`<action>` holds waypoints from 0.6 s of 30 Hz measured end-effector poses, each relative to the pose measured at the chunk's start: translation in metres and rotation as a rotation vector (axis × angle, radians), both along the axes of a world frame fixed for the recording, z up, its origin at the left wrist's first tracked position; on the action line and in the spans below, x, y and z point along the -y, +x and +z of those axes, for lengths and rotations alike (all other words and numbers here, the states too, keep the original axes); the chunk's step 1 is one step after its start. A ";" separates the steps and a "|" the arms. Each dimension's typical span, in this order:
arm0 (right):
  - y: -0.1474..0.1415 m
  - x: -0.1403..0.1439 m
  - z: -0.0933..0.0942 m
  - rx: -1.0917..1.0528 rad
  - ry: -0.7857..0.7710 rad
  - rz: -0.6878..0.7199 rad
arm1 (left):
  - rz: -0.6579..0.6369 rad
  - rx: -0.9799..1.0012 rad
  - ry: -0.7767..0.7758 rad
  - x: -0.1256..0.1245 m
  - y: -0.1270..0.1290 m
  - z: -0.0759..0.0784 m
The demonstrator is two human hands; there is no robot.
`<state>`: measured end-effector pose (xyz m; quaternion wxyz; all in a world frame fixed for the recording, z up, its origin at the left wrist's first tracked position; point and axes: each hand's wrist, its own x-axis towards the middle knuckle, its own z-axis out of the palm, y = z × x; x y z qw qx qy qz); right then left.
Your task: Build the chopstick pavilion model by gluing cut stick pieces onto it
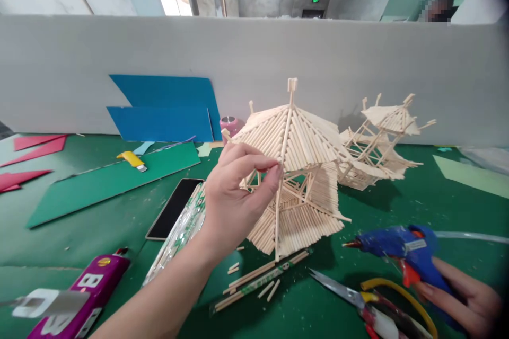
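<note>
Pinching the roof edge of the stick house [296, 180], the left hand [234, 196] has its thumb and fingers closed on the sticks. Both roof layers look full already, so the house seems nearly built. Down to the right of that hand, the right hand [457, 296] wraps the blue glue gun [401, 246], its tip pointing at the house. Loose sticks [254, 278] lie just below.

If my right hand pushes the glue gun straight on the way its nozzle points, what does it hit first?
Probably the lower roof edge of the stick pagoda: the right hand aims the glue gun left toward it over bare mat. Depth is unclear.
</note>
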<state>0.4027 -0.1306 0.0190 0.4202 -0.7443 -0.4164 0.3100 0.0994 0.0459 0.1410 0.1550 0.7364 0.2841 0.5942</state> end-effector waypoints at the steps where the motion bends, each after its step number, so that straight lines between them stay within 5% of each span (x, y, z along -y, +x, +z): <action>1: 0.008 0.003 -0.013 0.069 -0.008 -0.031 | -0.001 0.003 -0.004 0.000 0.000 0.000; 5: 0.029 0.008 -0.056 0.327 -0.055 0.004 | -0.004 0.011 -0.013 0.000 0.001 -0.001; 8: 0.035 0.009 -0.067 0.487 -0.093 0.072 | -0.006 0.012 -0.011 0.000 0.001 -0.001; 12: 0.021 0.001 -0.049 0.676 -0.099 0.040 | -0.011 0.009 0.004 0.000 0.001 -0.001; 15: -0.015 -0.015 -0.024 0.685 -0.004 0.029 | -0.013 0.009 0.010 -0.001 0.001 -0.002; 18: -0.073 -0.037 -0.005 0.560 0.176 0.330 | -0.017 0.006 0.010 -0.001 0.000 -0.001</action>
